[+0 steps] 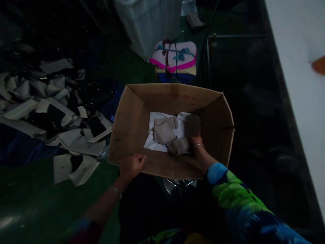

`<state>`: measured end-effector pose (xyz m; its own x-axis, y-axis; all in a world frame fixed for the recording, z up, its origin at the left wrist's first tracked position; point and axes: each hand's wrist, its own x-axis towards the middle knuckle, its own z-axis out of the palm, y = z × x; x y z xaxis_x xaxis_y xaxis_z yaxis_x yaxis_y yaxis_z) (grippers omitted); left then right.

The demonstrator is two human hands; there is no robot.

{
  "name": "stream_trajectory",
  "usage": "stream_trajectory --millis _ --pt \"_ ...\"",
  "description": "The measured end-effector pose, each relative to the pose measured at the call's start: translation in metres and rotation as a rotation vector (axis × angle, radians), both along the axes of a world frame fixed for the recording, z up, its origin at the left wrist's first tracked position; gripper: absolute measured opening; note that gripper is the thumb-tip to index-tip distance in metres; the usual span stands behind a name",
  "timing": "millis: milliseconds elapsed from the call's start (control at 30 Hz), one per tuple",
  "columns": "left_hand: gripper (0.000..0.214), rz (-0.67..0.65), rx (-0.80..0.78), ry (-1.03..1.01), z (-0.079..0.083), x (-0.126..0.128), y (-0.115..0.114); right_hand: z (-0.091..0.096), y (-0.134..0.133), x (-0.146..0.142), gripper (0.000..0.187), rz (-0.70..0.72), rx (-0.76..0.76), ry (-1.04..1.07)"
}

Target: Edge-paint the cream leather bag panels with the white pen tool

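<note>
An open brown cardboard box (pixel 132 125) stands on the green floor in front of me. Inside lie white sheets (pixel 154 118) and several folded beige cloth pieces (pixel 164 132). My left hand (pixel 132 166) grips the near rim of the box, fingers curled over the edge. My right hand (pixel 194 142) reaches down inside the box and rests on a beige cloth piece (pixel 180 145) near the front wall; its fingers are closed around it. A bracelet shows on each wrist.
A heap of white and black cut pieces (pixel 50 112) is spread over the floor at left. A tied bundle of pink and white fabric (pixel 175 56) lies behind the box. A white sack (pixel 149 23) stands further back. A white tabletop (pixel 302 67) runs along the right.
</note>
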<state>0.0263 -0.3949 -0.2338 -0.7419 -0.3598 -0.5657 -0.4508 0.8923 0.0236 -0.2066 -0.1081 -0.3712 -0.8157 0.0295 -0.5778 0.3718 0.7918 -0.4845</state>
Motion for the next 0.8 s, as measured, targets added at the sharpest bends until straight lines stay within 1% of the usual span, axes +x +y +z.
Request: stream_trajectory --millis 100,167,233,300,367,433,467,533,600,700,800 --pt "0.051 -0.005 -0.021 -0.017 -0.003 0.000 -0.001 -0.042 0.004 0.016 0.029 0.207 0.098 -0.121" --pt "0.046 0.006 -0.005 -0.014 -0.004 -0.003 -0.002 -0.065 0.004 0.027 0.029 0.367 0.118 -0.163" --pt "0.042 0.054 0.007 -0.014 -0.004 -0.005 -0.003 -0.086 0.000 0.037 0.032 0.539 0.115 -0.186" --pt "0.040 0.106 0.024 -0.027 -0.004 -0.006 -0.005 -0.107 -0.006 0.048 0.040 0.727 0.095 -0.207" --pt "0.038 0.142 0.072 -0.031 -0.004 -0.003 -0.008 -0.129 -0.015 0.059 0.052 0.917 0.071 -0.237" --pt "0.035 0.195 0.144 0.010 -0.007 0.006 -0.012 -0.151 -0.023 0.069 0.064 1.070 0.071 -0.271" --pt "0.032 0.239 0.172 0.052 -0.010 0.012 -0.013 -0.161 -0.026 0.074 0.067 1.124 0.085 -0.285" --pt "0.028 0.334 0.208 0.137 -0.014 0.025 -0.015 -0.181 -0.029 0.079 0.070 1.189 0.139 -0.302" --pt "0.028 0.397 0.222 0.181 -0.017 0.035 -0.016 -0.197 -0.029 0.078 0.068 1.210 0.206 -0.311" --pt "0.034 0.435 0.241 0.177 -0.016 0.039 -0.015 -0.215 -0.024 0.063 0.065 1.199 0.277 -0.312" --pt "0.031 0.472 0.274 0.187 -0.012 0.034 -0.013 -0.228 -0.021 0.042 0.066 1.186 0.291 -0.319"
